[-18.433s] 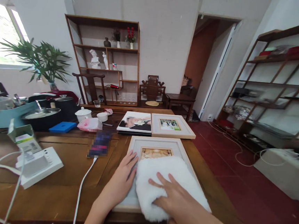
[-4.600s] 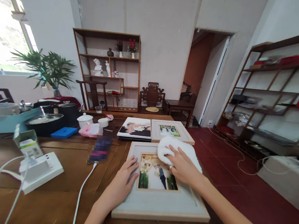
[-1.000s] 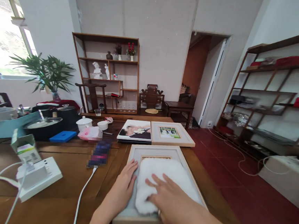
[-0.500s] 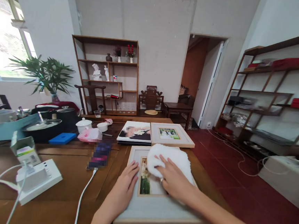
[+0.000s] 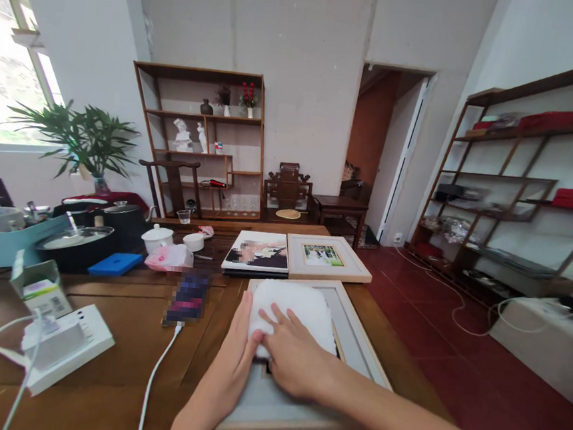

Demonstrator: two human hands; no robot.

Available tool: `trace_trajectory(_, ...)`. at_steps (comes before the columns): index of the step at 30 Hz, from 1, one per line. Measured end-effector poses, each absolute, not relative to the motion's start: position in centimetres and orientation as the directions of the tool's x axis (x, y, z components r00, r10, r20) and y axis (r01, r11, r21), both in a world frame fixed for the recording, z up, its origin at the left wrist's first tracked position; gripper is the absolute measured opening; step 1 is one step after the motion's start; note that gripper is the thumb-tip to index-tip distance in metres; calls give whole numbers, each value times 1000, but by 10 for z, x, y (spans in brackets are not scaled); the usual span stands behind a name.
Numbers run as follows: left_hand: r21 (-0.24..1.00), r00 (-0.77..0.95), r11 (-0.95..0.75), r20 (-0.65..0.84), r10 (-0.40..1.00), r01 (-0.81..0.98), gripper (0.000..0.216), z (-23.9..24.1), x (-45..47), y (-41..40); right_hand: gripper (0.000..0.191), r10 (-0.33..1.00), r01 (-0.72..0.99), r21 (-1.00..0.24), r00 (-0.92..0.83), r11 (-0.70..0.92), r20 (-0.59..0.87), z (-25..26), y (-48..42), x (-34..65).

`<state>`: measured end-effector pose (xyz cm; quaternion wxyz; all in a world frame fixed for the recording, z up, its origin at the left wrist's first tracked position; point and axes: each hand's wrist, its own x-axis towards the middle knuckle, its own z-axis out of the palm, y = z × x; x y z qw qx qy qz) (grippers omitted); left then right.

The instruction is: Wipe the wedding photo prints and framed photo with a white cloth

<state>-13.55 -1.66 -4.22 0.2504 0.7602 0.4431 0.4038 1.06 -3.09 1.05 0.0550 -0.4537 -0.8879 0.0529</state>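
Note:
A pale wood picture frame [image 5: 293,422] with a light grey mat lies flat on the table in front of me. Over its middle is a fluffy white cloth [image 5: 309,304], which hides most of the photo inside. My right hand [image 5: 294,356] presses on the cloth with spread fingers, moving it over the frame. Along the frame's left side rests my left hand [image 5: 235,344], open, fingers stretched forward and thumb by the cloth's edge. Just beyond lie another framed photo [image 5: 330,259] and a white-edged photo panel [image 5: 256,252].
To the left on the wooden table [image 5: 128,355] are a phone [image 5: 186,298] on a white cable, a power strip [image 5: 69,350], a small opened box [image 5: 42,287], a blue flat block [image 5: 115,264], a lidded white bowl [image 5: 157,238] and a pot [image 5: 76,243]. Red floor lies right.
My right hand has moved the white cloth left across the frame, covering the photo's left part. My left hand has shifted slightly left and turned more onto its edge.

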Motion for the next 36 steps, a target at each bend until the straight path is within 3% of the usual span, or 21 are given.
trace_trajectory(5, 776, 238, -453, 386, 891, 438, 54, -45, -138, -16, 40, 752, 746, -168, -658, 644, -41, 27, -58, 16)
trace_trajectory(12, 736, 284, -449, 349, 893, 507, 51, -46, -138, -12, 44, 641, 623, -351, -763, 699, -77, 33, -79, 42)
trace_trajectory(17, 635, 321, -491, 371, 871, 597, 48, -49, -136, -9, 57, 757, 752, -349, -635, 559, -156, 35, -93, 74)
trace_trajectory(21, 569, 340, -524, 404, 850, 634, 49, -51, -136, -8, 57, 849, 857, -285, -491, 429, -198, 35, -107, 102)
trace_trajectory(30, 509, 393, -524, 349, 851, 683, 41, -45, -135, -12, 38, 932, 888, -327, -359, 324, -49, 14, -116, 153)
trace_trajectory(36, 461, 462, -549, 296, 836, 697, 39, -44, -134, -12, 37, 980, 825, -560, 48, 68, 191, 14, -58, 169)
